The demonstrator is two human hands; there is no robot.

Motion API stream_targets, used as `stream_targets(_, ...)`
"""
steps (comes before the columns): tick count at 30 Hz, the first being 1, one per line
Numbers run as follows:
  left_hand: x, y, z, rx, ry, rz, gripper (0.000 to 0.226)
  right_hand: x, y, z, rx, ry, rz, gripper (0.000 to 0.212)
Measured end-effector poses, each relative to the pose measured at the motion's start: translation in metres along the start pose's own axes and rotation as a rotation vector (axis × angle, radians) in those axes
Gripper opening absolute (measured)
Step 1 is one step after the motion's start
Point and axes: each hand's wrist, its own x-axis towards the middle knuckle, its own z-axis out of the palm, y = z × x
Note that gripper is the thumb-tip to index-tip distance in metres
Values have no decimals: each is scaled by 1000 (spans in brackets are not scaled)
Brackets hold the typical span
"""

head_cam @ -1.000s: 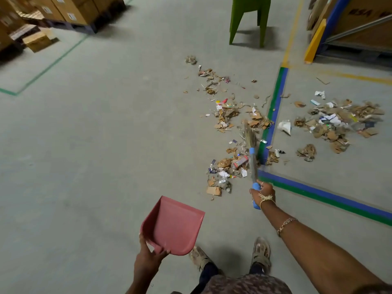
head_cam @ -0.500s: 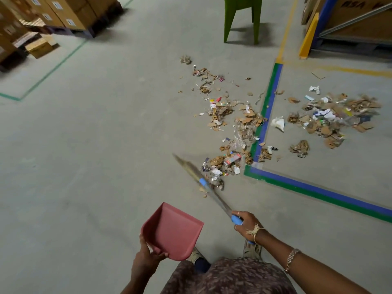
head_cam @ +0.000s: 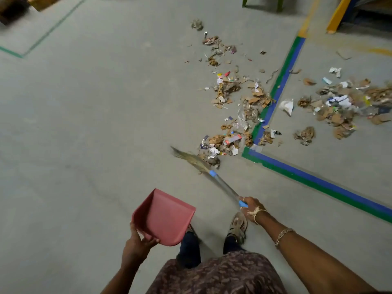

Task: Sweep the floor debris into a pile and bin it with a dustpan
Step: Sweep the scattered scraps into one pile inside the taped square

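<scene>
Wrapped round the blue end of the broom [head_cam: 223,185], the right hand [head_cam: 251,209] sits low and right of centre in the frame, fingers closed on the handle. From that grip the broom's long axis runs up and to the left, the handle narrowing to a blue collar and then to the bristles [head_cam: 188,158], whose tip ends near the middle of the frame.

Nearest debris [head_cam: 222,143] lies just beside the bristles on their upper-right side, so the head is on the left of the litter and any gathering stroke would, I judge, have to push rightward or pull down the frame. Beyond it the scraps run in a loose band toward the upper centre, hugging the blue-green tape line [head_cam: 273,100]. A second spread [head_cam: 339,105] lies across that line at the right edge, well apart from the broom.

Lower centre, the left hand [head_cam: 137,245] grips the back of the red dustpan [head_cam: 164,217], thumb hooked over its rear wall. It is farther from the litter than the right.
</scene>
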Motion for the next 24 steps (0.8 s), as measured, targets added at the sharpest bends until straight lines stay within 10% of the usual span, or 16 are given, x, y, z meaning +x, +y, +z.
stream_targets(17, 42, 36, -46, 103, -56, 218, 134, -57, -34, -29, 250, 429, 173, 50)
stream_targets(24, 57, 41, -61, 183, -25, 292, 132, -96, -20, 13, 427, 291, 184, 29)
